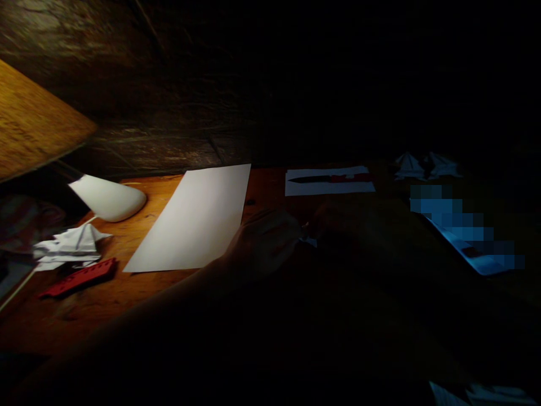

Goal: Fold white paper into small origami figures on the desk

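Observation:
My left hand (268, 239) reaches in from the lower left, its fingers curled closed around a small piece of folded white paper (310, 241). Only a corner of that paper shows. On its other side my right hand (336, 221) is very dim; its fingertips appear pinched at the paper's edge. Beside my left hand lies a large white sheet of paper (194, 220). Behind my hands, a knife (313, 180) with a dark blade and red handle rests on a smaller stack of white paper (296, 190).
A lit white lamp base (114, 197) stands left under a tan shade (38, 124). Near it lie folded paper (71, 246) and a red strip with notches (80, 278). Folded paper shapes (409, 166) stand back right, behind a glowing phone-like device (477, 259). More paper (499, 393) lies lower right.

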Demonstrator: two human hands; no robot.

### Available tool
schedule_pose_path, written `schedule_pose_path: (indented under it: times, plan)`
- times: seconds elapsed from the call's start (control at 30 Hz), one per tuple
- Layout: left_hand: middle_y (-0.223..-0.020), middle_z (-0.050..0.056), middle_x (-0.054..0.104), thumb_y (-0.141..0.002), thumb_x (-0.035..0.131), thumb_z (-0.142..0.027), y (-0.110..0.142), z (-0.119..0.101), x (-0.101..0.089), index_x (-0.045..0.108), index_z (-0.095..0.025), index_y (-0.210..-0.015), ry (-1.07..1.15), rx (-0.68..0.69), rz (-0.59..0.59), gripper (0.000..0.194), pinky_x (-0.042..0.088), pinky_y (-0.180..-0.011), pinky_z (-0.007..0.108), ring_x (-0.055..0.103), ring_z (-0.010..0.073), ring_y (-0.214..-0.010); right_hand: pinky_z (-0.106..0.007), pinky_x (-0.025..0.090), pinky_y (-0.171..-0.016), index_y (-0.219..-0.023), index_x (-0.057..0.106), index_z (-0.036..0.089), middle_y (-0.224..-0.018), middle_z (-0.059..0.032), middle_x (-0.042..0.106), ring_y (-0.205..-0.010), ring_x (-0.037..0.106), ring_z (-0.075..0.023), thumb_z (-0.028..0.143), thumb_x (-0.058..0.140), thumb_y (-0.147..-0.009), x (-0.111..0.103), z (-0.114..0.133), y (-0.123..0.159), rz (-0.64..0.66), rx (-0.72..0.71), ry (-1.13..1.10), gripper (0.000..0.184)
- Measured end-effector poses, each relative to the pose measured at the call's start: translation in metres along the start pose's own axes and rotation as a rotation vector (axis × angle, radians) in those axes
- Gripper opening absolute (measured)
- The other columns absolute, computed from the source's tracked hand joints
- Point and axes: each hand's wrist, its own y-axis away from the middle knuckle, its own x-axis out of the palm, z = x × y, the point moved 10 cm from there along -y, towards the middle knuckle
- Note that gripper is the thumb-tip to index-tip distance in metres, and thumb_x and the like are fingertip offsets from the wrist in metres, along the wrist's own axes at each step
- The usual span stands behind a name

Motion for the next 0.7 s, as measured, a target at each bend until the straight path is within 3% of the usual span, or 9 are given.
schedule_pose_path:
  times: [0.1,0.2,0.3,0.43,0.6,0.7]
  plan:
    - [-0.102,0.005,0.073,-0.096,0.064,-0.009,0.002,0.001,0.001,0.066,-0.018,-0.107,0.011,0.006,0.015,0.015,0.057,-0.079,0.03,0.069,0.0166,-0.092,-0.03,0.045,-0.067,-0.103,0.061,0.021,-0.1,-0.0036,0.067,-0.081,0.061,-0.016,0.014,0.065,-0.089,-0.013,-0.017,0.002,-0.051,0.116,0.017,0.016]
    - [-0.103,0.005,0.072,-0.094,0.064,-0.008,0.003,-0.001,0.002,0.066,-0.019,-0.106,0.015,0.024,0.037,0.017,0.058,-0.081,0.032,0.069,0.0181,-0.094,-0.028,0.043,-0.063,-0.113,0.063,0.021,-0.098,-0.0025,0.068,-0.076,0.061,-0.0151,0.017,0.072,-0.086,-0.015,-0.028,0.003,-0.057,0.2,0.09,0.029]
    - [-0.103,0.004,0.072,-0.091,0.063,-0.004,0.002,-0.005,0.003,0.065,-0.02,-0.102,0.03,0.034,0.046,0.019,0.058,-0.082,0.032,0.069,0.0177,-0.095,-0.028,0.043,-0.064,-0.11,0.069,0.022,-0.101,-0.0026,0.07,-0.077,0.063,-0.0147,0.024,0.075,-0.089,-0.003,-0.033,0.002,-0.006,0.239,0.049,0.022]
    - [-0.099,0.003,0.073,-0.088,0.064,-0.004,0.0,-0.009,0.001,0.064,-0.02,-0.096,0.047,0.034,0.037,0.018,0.057,-0.08,0.032,0.069,0.0174,-0.092,-0.028,0.045,-0.07,-0.101,0.073,0.023,-0.103,-0.0021,0.072,-0.084,0.066,-0.0149,0.024,0.07,-0.094,0.011,-0.025,-0.001,0.036,0.182,-0.055,0.008]
    - [-0.097,0.003,0.073,-0.09,0.063,-0.005,-0.003,-0.015,-0.001,0.062,-0.02,-0.091,0.061,0.067,0.019,0.015,0.059,-0.079,0.031,0.069,0.0162,-0.09,-0.03,0.044,-0.066,-0.117,0.067,0.024,-0.11,-0.0043,0.072,-0.083,0.064,-0.0168,0.03,0.072,-0.094,0.003,-0.02,-0.002,-0.031,0.218,-0.013,0.024]
    - [-0.095,0.003,0.073,-0.09,0.063,-0.006,-0.003,-0.018,-0.004,0.062,-0.02,-0.092,0.067,0.084,-0.004,0.014,0.06,-0.078,0.031,0.069,0.016,-0.089,-0.032,0.046,-0.068,-0.103,0.07,0.026,-0.11,-0.0041,0.073,-0.086,0.065,-0.0182,0.034,0.067,-0.098,0.001,-0.014,-0.003,-0.028,0.17,-0.021,0.01]
